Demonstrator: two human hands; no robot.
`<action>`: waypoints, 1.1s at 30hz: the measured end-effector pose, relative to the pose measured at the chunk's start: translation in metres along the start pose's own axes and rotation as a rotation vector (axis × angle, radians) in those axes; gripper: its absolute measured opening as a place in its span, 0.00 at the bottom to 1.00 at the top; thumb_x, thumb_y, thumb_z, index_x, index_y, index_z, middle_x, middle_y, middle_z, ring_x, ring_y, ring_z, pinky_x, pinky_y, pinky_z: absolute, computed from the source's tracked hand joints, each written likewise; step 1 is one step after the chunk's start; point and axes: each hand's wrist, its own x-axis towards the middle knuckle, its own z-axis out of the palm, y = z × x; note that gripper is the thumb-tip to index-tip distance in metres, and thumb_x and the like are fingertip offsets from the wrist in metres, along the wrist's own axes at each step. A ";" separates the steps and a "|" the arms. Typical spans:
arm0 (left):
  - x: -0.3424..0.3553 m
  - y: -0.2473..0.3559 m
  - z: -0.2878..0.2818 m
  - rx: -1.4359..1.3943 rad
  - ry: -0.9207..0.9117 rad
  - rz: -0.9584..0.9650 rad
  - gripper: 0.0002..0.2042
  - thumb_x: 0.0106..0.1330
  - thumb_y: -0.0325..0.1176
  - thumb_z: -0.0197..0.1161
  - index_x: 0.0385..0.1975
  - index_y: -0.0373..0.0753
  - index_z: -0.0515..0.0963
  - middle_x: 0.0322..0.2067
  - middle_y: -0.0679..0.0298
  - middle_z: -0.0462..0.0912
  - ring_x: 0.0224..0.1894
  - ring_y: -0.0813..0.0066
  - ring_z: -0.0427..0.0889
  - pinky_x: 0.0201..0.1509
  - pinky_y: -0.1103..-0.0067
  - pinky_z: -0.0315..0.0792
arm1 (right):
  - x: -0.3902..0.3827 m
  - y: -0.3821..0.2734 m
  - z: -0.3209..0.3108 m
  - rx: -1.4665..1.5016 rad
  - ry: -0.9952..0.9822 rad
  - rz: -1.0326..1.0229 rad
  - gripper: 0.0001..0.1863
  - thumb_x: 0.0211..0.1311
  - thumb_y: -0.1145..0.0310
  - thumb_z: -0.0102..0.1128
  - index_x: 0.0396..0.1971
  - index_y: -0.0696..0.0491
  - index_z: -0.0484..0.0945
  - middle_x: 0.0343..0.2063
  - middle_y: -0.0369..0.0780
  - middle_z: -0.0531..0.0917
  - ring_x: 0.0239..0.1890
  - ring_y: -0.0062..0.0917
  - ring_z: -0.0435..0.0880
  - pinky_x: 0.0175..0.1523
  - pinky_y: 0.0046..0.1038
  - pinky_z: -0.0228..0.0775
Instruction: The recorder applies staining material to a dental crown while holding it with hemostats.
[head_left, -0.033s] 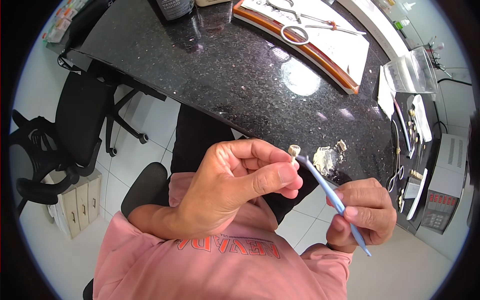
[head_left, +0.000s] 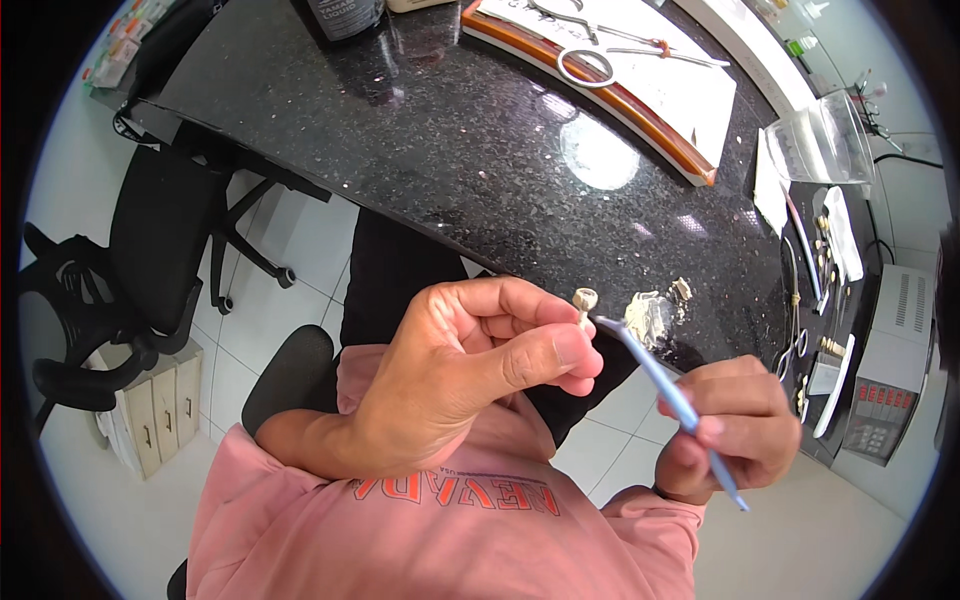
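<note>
Your left hand [head_left: 480, 355] pinches a small beige piece [head_left: 585, 299] upright between thumb and fingers, near the near edge of the table [head_left: 450, 150]. Your right hand [head_left: 740, 420] grips a blue tool [head_left: 664, 386], its far-left tip just beside the piece; contact cannot be told. Right of the piece, cream residue [head_left: 645, 318] lies on the table; ring-handled scissors [head_left: 590, 69] lie farther away.

Large red capital letters, upside down in this view, cross the chest of the pink T-shirt [head_left: 430, 540], with a smaller dark line beside them. The dark bottle [head_left: 343, 18] on the black table [head_left: 470, 130] bears pale capitals. Red markings on the grey appliance [head_left: 903, 322] are too small to read.
</note>
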 end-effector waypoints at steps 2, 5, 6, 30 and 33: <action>-0.001 0.001 0.002 -0.003 0.006 -0.001 0.06 0.59 0.28 0.61 0.30 0.35 0.72 0.26 0.57 0.80 0.28 0.70 0.81 0.40 0.71 0.76 | 0.002 -0.004 -0.006 -0.010 0.059 0.024 0.11 0.42 0.79 0.65 0.27 0.61 0.73 0.20 0.44 0.75 0.17 0.25 0.78 0.20 0.21 0.75; -0.001 0.000 0.002 -0.010 0.000 0.011 0.06 0.58 0.28 0.61 0.30 0.35 0.72 0.26 0.58 0.80 0.29 0.71 0.81 0.41 0.71 0.76 | 0.000 -0.006 -0.016 -0.161 0.033 0.041 0.10 0.40 0.80 0.63 0.25 0.60 0.72 0.19 0.43 0.76 0.14 0.23 0.76 0.18 0.20 0.72; -0.001 -0.001 0.003 -0.014 -0.010 0.024 0.06 0.58 0.28 0.61 0.30 0.35 0.72 0.25 0.59 0.80 0.29 0.71 0.81 0.42 0.70 0.75 | -0.002 -0.007 -0.017 -0.196 0.037 0.070 0.10 0.39 0.80 0.63 0.23 0.60 0.72 0.17 0.43 0.76 0.13 0.23 0.76 0.18 0.20 0.71; -0.001 0.001 0.005 -0.011 0.012 -0.053 0.06 0.61 0.30 0.59 0.31 0.35 0.73 0.25 0.59 0.80 0.29 0.73 0.80 0.44 0.72 0.76 | -0.004 -0.008 -0.006 -0.231 0.011 0.056 0.12 0.55 0.64 0.63 0.29 0.53 0.69 0.20 0.39 0.76 0.20 0.21 0.75 0.23 0.16 0.65; -0.001 0.003 0.006 -0.013 0.014 -0.055 0.06 0.61 0.30 0.59 0.31 0.35 0.73 0.25 0.60 0.79 0.28 0.74 0.80 0.43 0.73 0.77 | -0.002 -0.005 -0.002 -0.221 -0.030 0.045 0.11 0.55 0.66 0.62 0.29 0.53 0.69 0.21 0.38 0.76 0.20 0.21 0.76 0.23 0.17 0.67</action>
